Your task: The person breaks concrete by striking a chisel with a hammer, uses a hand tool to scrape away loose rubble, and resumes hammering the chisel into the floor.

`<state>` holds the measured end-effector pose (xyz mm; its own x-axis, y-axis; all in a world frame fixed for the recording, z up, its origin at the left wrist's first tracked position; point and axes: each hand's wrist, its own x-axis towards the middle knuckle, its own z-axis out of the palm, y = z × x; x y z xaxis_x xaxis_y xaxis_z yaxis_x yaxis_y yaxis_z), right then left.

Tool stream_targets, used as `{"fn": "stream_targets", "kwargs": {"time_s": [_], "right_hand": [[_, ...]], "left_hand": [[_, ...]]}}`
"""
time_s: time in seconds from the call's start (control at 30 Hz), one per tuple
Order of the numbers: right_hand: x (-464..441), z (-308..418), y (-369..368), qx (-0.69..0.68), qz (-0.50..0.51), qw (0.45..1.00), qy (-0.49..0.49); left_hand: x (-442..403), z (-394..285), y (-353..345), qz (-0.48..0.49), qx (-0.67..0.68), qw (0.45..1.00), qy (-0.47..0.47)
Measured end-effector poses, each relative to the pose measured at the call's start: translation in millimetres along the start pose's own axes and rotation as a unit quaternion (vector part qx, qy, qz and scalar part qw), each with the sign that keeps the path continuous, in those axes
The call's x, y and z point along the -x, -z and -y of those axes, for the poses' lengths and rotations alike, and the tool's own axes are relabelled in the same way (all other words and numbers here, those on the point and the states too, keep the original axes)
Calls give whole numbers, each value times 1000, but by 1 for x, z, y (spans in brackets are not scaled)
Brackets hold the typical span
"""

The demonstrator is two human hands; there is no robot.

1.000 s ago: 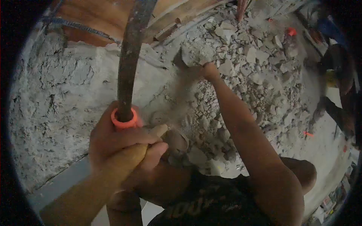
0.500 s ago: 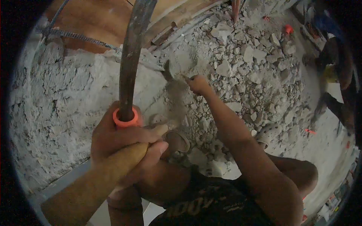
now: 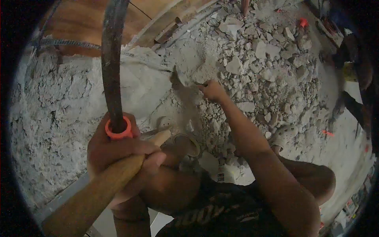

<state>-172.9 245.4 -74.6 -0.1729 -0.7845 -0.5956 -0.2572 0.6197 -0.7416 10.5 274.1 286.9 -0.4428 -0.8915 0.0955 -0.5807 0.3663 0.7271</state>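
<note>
My left hand [image 3: 114,158] is closed around a wooden handle [image 3: 98,185] and a curved dark metal bar [image 3: 113,59]. An orange collar [image 3: 118,128] encircles the bar at the top of my fist. The handle runs from the lower left past my thumb to a pale tip, while the bar rises beyond the upper edge. At the wall's foot, my right hand [image 3: 214,91] is wrapped round the handle of a trowel [image 3: 181,76]. Its blade lies low over grey dust, partly lost in blur and shadow.
Broken rubble [image 3: 256,71] covers the floor to the right. A rough chipped wall [image 3: 59,102] stands on the left, with wooden board [image 3: 154,12] above it. One of my clogs [image 3: 284,136] rests among the chunks. Another person's limbs show at the far right.
My left hand has shifted left and slightly down with the bar and wooden handle, and the bar has tilted left. My right hand and the trowel have moved slightly right.
</note>
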Motion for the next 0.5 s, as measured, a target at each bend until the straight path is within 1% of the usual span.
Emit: {"fn": "stream_targets", "kwargs": {"time_s": [0.03, 0.07, 0.1, 0.17, 0.2, 0.23, 0.27, 0.33, 0.4, 0.47, 0.5], "right_hand": [[-4, 3, -4, 55, 13, 998, 6], [-11, 3, -6, 110, 26, 993, 14], [-26, -5, -7, 112, 28, 993, 15], [-41, -13, -3, 248, -29, 954, 166], [-40, -15, 3, 248, -28, 954, 166], [-42, -15, 12, 235, -8, 962, 142], [-42, -12, 18, 221, 11, 968, 118], [-39, -6, 27, 216, 22, 969, 117], [-44, -10, 28, 212, 27, 970, 115], [-50, 0, 20, 292, -6, 937, 192], [-54, 5, 19, 291, -6, 937, 192]], "left_hand": [[-1, -1, 3, 29, -14, 999, 4], [-3, -3, 3, 29, -14, 999, 4], [-5, -4, 4, 38, -16, 999, 1], [-7, -4, 7, 48, -20, 999, 1], [-6, -2, 11, 86, -25, 996, 10], [-6, -1, 13, 123, -29, 992, 20], [-7, -1, 13, 122, -31, 992, 21], [-8, -2, 10, 111, -48, 993, 3], [-10, -2, 11, 119, -65, 991, -2], [-14, -6, 8, 121, -84, 989, -9], [-15, -7, 3, 93, -75, 993, -20]]}}
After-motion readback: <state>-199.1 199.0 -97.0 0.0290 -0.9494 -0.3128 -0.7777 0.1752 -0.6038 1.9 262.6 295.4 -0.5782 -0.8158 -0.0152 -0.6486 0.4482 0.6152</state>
